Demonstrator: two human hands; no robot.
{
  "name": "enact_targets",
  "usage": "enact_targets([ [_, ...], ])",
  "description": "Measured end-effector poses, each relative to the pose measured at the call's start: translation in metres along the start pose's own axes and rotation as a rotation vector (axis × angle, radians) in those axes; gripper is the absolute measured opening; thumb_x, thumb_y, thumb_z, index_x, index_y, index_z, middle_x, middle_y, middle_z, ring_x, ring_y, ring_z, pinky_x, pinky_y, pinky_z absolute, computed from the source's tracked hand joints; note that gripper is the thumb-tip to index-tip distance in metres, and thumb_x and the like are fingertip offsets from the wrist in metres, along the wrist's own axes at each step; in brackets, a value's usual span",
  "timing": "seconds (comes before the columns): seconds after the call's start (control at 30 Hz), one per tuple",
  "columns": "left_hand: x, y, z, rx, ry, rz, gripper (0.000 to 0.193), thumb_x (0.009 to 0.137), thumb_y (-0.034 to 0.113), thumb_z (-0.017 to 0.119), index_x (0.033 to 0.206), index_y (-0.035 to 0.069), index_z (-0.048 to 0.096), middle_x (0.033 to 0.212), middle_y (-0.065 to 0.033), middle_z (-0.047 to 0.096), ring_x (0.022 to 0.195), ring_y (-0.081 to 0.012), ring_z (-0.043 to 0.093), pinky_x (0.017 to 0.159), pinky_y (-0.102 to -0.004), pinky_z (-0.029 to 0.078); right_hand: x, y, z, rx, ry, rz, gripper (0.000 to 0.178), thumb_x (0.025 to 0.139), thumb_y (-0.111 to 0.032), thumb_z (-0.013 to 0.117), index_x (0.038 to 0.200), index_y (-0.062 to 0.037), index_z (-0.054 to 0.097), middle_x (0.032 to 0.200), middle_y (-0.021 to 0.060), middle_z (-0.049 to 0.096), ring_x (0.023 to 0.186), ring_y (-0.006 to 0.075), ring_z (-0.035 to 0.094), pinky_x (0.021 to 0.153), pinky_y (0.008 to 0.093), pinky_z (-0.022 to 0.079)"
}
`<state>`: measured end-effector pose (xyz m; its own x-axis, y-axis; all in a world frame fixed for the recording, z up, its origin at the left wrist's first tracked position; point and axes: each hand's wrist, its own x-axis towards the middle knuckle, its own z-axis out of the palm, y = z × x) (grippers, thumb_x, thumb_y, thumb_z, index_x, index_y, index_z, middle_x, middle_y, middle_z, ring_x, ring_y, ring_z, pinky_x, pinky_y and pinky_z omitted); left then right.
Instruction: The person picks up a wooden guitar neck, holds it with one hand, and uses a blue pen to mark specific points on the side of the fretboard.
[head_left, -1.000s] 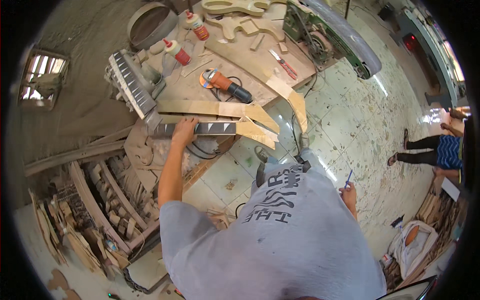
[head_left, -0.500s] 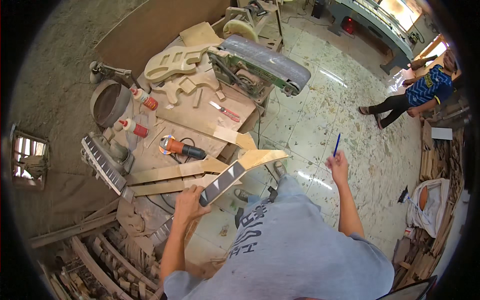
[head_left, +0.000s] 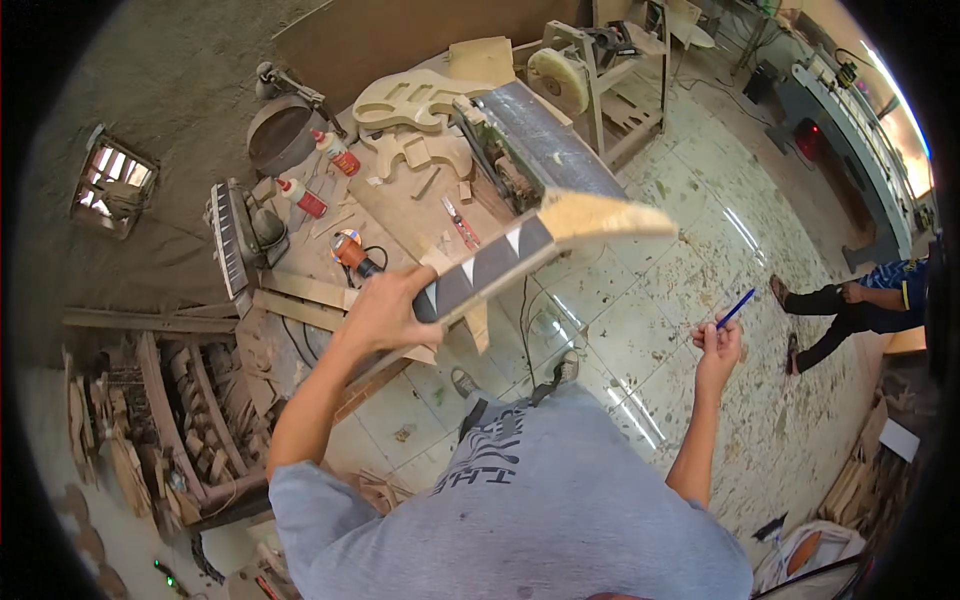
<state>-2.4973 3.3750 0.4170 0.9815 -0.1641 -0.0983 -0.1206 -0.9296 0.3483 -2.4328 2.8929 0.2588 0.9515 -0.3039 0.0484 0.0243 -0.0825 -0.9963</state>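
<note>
My left hand (head_left: 385, 310) is wrapped round a guitar neck (head_left: 485, 270), holding it up over the near edge of the workbench. The neck has a dark fingerboard with white pointed inlays and a pale, bare wood headstock (head_left: 605, 218) reaching to the right. Its lower end is hidden by my hand. Out to the right, over the floor, my right hand (head_left: 717, 350) pinches a blue pen (head_left: 736, 308) that points up and to the right. On the bench beyond the neck lie an orange grinder (head_left: 352, 254) and a red utility knife (head_left: 461, 224).
A belt sander (head_left: 555, 140) stands at the bench's right side. Unfinished guitar bodies (head_left: 415, 98) and glue bottles (head_left: 302, 198) sit farther back. Another neck (head_left: 225, 240) leans at the bench's left. Wood scraps fill a rack (head_left: 165, 420) at lower left. A person (head_left: 860, 300) stands at right.
My left hand has lifted the neck up and farther out, its headstock moving right. My right hand has shifted right with the pen. The view has turned, moving the person toward the right rim.
</note>
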Motion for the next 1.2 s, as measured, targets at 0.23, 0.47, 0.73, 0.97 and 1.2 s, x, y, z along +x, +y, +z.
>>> enact_targets([
  [0.23, 0.102, 0.038, -0.020, -0.057, 0.156, -0.215, 0.075, 0.058, 0.049, 0.068, 0.112, -0.002, 0.058, 0.092, -0.0267, 0.064, 0.085, -0.0402, 0.063, 0.078, -0.0455, 0.048, 0.019, 0.005, 0.033, 0.116, -0.298, 0.146, 0.020, 0.094, -0.008, 0.054, 0.111, 0.0006, 0.047, 0.083, 0.0088, 0.063, 0.072, 0.0150, 0.064, 0.065, 0.0245, 0.050],
  [0.47, 0.213, 0.031, -0.013, -0.043, 0.229, -0.403, 0.083, 0.058, 0.054, 0.066, 0.118, -0.003, 0.058, 0.101, -0.0248, 0.066, 0.096, -0.0373, 0.064, 0.087, -0.0425, 0.049, -0.003, -0.017, 0.082, 0.194, -0.484, 0.183, 0.016, 0.093, -0.006, 0.053, 0.107, 0.0017, 0.050, 0.083, 0.0091, 0.064, 0.074, 0.0152, 0.064, 0.068, 0.0269, 0.052],
  [0.73, 0.290, 0.018, 0.013, -0.093, 0.213, -0.581, 0.074, 0.060, 0.053, 0.066, 0.104, -0.005, 0.067, 0.111, -0.0249, 0.065, 0.104, -0.0363, 0.063, 0.088, -0.0405, 0.050, -0.006, -0.026, 0.063, 0.209, -0.438, 0.229, 0.016, 0.093, -0.005, 0.053, 0.108, 0.0020, 0.049, 0.084, 0.0102, 0.064, 0.075, 0.0162, 0.065, 0.069, 0.0274, 0.052],
  [0.97, 0.329, 0.038, 0.032, 0.005, 0.172, -0.653, 0.071, 0.064, 0.054, 0.063, 0.102, -0.004, 0.069, 0.110, -0.0237, 0.066, 0.104, -0.0352, 0.063, 0.088, -0.0393, 0.049, 0.043, -0.014, 0.047, 0.224, -0.551, 0.244, 0.016, 0.094, -0.006, 0.054, 0.108, 0.0025, 0.050, 0.086, 0.0103, 0.064, 0.076, 0.0154, 0.064, 0.070, 0.0272, 0.053],
  [1.2, 0.351, 0.046, 0.045, -0.015, 0.120, -0.754, 0.071, 0.065, 0.057, 0.062, 0.102, -0.003, 0.070, 0.110, -0.0231, 0.066, 0.105, -0.0338, 0.063, 0.089, -0.0389, 0.049, 0.117, -0.013, 0.025, 0.180, -0.730, 0.253, 0.015, 0.094, -0.008, 0.054, 0.105, 0.0021, 0.051, 0.088, 0.0097, 0.064, 0.080, 0.0149, 0.064, 0.074, 0.0279, 0.053],
])
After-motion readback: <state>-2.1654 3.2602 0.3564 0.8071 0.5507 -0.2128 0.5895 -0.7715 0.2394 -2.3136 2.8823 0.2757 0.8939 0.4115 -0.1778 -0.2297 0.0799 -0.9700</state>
